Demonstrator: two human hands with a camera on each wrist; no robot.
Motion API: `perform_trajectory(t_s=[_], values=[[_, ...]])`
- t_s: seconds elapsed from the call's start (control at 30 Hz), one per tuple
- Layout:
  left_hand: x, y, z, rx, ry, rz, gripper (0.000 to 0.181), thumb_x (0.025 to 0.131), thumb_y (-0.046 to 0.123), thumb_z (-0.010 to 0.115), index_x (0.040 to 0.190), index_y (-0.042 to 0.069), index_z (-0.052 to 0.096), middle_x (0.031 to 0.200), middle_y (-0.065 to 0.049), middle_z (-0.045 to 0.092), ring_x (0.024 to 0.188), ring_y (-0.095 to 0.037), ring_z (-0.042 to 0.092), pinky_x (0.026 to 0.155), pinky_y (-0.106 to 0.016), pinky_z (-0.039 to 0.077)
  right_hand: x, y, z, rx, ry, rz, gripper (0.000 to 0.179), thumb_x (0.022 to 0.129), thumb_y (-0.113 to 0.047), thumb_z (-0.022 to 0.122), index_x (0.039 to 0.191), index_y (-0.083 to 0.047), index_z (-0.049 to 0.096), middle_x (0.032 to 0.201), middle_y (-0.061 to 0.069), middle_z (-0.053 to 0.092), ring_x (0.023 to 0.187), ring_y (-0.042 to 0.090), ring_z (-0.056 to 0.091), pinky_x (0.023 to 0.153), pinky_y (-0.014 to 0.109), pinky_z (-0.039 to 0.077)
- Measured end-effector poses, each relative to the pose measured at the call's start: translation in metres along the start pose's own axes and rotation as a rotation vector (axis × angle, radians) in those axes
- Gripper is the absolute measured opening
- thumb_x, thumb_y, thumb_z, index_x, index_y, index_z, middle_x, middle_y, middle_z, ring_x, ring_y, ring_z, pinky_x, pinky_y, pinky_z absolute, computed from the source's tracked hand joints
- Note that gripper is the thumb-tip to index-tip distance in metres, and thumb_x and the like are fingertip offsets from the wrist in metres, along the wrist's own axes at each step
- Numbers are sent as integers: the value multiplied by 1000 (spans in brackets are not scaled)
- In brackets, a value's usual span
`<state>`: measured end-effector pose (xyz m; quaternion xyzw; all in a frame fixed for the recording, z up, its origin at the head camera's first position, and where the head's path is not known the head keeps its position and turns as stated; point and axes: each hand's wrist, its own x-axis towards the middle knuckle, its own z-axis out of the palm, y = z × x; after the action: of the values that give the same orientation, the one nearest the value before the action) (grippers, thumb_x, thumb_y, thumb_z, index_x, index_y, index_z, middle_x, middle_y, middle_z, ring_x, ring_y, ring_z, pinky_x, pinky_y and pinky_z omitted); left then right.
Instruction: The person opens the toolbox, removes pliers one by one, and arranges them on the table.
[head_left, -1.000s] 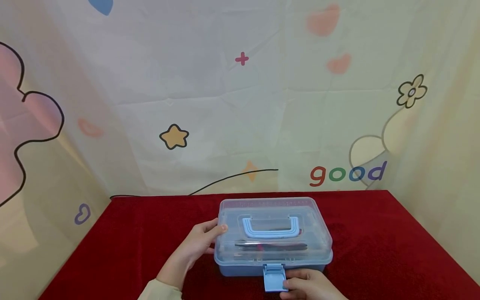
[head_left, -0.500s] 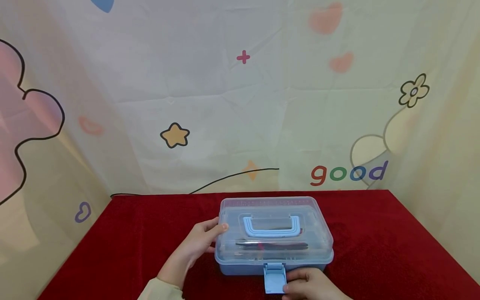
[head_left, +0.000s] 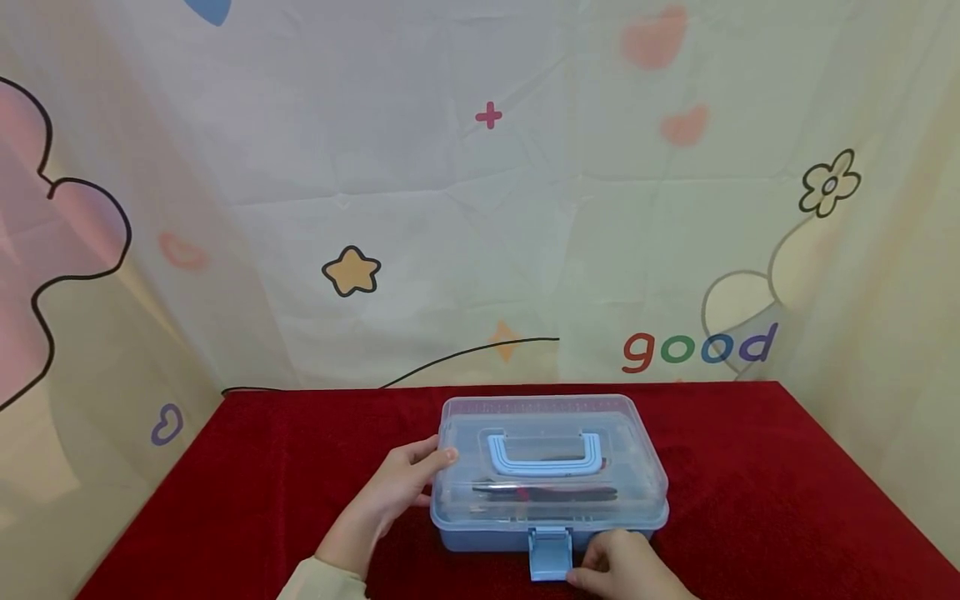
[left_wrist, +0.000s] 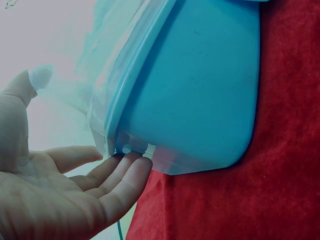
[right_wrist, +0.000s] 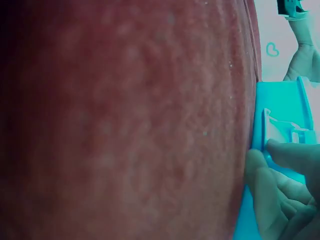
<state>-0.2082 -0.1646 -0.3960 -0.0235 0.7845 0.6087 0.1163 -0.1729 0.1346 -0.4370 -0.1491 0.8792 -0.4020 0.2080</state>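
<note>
A storage box with a clear lid [head_left: 540,417] and a light-blue base [head_left: 487,540] sits on the red cloth, lid down. A light-blue handle [head_left: 546,456] lies flat on top, and dark slender items [head_left: 547,493] show through the plastic. At the box's left end my left hand [head_left: 397,483] grips it, thumb on the lid; in the left wrist view its fingertips [left_wrist: 142,165] reach the rim. The front latch [head_left: 551,557] is flipped outward, away from the base. My right hand [head_left: 626,562] pinches its lower right corner, thumb in front, other fingers curled behind, partly hidden.
Red cloth [head_left: 285,500] covers the table around the box. Behind it hangs a pale curtain [head_left: 450,208] printed with a star, hearts and the word "good", and more of it runs down both sides.
My right hand's fingers have shifted up slightly behind the latch, and the latch's lower edge has risen a little. My left hand and the box stay in place.
</note>
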Motion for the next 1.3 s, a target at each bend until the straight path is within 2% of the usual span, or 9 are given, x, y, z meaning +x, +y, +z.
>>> perform_trajectory(t_s=[0.13, 0.4, 0.57, 0.7, 0.83, 1.0, 1.17, 1.3], values=[[0, 1, 0, 0, 1, -10, 73, 88, 47, 60, 144, 7, 38, 124, -12, 60, 94, -18, 63, 79, -39, 56, -4, -5, -3, -48, -10, -19, 16, 81, -24, 72, 74, -10, 71, 62, -1, 65, 56, 12, 54, 52, 24, 46], [1, 0, -1, 5, 0, -10, 73, 87, 48, 60, 144, 7, 39, 124, -12, 60, 94, -18, 63, 78, -39, 57, -15, -18, -12, -28, -44, -54, 19, 81, -31, 72, 86, -13, 72, 73, -4, 67, 64, 14, 58, 62, 28, 54], [-1, 2, -1, 18, -1, -24, 76, 86, 50, 60, 145, 7, 36, 130, -14, 56, 97, -19, 62, 81, -40, 56, -22, -27, -18, -36, -31, -72, 26, 82, -34, 70, 95, -11, 71, 79, -3, 69, 66, 13, 59, 68, 31, 56], [-4, 2, 0, 34, 16, -9, 80, 86, 54, 58, 145, 6, 35, 134, -17, 52, 102, -21, 61, 83, -41, 55, -27, -34, -25, -59, 0, -114, 31, 83, -35, 69, 100, -10, 69, 84, -2, 70, 69, 12, 59, 69, 33, 57], [-7, -1, 3, 62, 69, 41, 82, 87, 56, 55, 145, 3, 33, 139, -21, 47, 116, -30, 55, 90, -46, 52, -31, -43, -33, -90, 62, -146, 33, 83, -38, 69, 103, -11, 69, 89, -5, 69, 75, 10, 59, 70, 30, 57], [-8, -3, 5, 111, 132, 144, 77, 89, 53, 54, 145, 5, 34, 144, -19, 42, 127, -35, 47, 98, -50, 46, -34, -54, -47, -118, 166, -191, 32, 83, -39, 69, 104, -15, 69, 93, -6, 69, 80, 9, 60, 68, 22, 54], [-9, 1, 4, 159, 159, 205, 71, 90, 50, 55, 146, 13, 34, 148, -13, 39, 132, -36, 42, 99, -52, 44, -38, -60, -60, -150, 303, -326, 34, 83, -38, 69, 108, -14, 68, 97, -6, 69, 81, 3, 60, 66, 17, 53], [-12, 6, 2, 209, 175, 244, 70, 88, 45, 60, 147, 19, 32, 149, -10, 37, 136, -34, 37, 106, -56, 36, -34, -58, -66, -198, 468, -418, 32, 81, -35, 73, 106, -15, 69, 100, -4, 69, 84, 8, 62, 67, 23, 55]])
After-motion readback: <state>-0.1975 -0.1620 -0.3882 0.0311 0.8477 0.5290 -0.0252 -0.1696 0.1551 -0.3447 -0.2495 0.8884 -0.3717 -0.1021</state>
